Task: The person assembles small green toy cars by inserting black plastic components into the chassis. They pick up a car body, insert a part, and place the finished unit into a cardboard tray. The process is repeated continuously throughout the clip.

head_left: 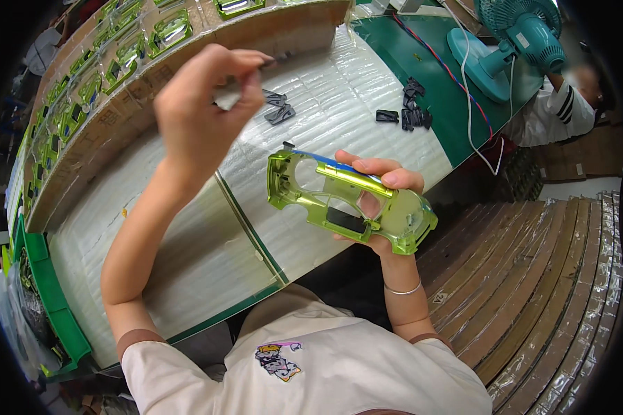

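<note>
Green shell [353,178] in the right hand's [394,177] grasp, the left hand [199,114], farther out, pinches a blurred black clip [277,59], apparently for fitting, which likely calls for careful alignment.

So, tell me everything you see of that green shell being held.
The green shell looks like glossy plastic, long, car-shaped, with large openings. A blue strip runs along its upper edge; a black rectangular piece shows inside. It slants down to the right, gripped by the right fingers near the edge of the white tabletop.
</note>
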A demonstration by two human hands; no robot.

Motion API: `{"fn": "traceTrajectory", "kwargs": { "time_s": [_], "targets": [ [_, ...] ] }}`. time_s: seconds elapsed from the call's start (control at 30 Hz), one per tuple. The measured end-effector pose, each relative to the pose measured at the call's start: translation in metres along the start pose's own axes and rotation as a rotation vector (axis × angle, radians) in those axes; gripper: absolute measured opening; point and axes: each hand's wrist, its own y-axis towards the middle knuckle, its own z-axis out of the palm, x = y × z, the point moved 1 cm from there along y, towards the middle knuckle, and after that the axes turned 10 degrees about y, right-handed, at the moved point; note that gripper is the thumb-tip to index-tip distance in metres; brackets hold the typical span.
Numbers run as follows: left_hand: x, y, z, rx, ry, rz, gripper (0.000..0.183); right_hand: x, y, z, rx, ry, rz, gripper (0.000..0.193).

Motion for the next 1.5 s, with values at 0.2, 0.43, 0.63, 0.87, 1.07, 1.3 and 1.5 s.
{"fn": "traceTrajectory", "kwargs": {
  "time_s": [0.2,0.43,0.63,0.87,1.07,1.3,1.5],
  "targets": [
    [-0.041,0.011,-0.026,0.267,-0.075,0.442,0.023,0.004,-0.008,0.002,-0.249,-0.038,0.312,0.082],
    [-0.040,-0.018,-0.001,0.336,0.097,0.608,0.025,0.007,-0.004,0.008,-0.369,0.023,0.366,0.078],
    [-0.043,-0.019,0.000,0.398,0.048,0.575,0.031,0.008,-0.003,0.008,-0.399,0.008,0.389,0.077],
    [-0.037,-0.019,0.002,0.429,-0.136,0.518,0.031,0.007,-0.005,0.006,-0.383,-0.017,0.377,0.076],
    [-0.028,-0.004,-0.003,0.393,-0.176,0.053,0.028,0.011,-0.005,0.011,-0.373,-0.027,0.465,0.079],
    [-0.011,-0.010,0.035,0.496,0.171,0.170,0.021,0.013,-0.001,0.002,0.045,-0.396,0.278,0.076],
    [-0.036,0.004,0.120,0.575,-0.009,0.400,0.014,0.013,0.001,0.002,0.100,-0.235,0.234,0.075]
  ]
}}
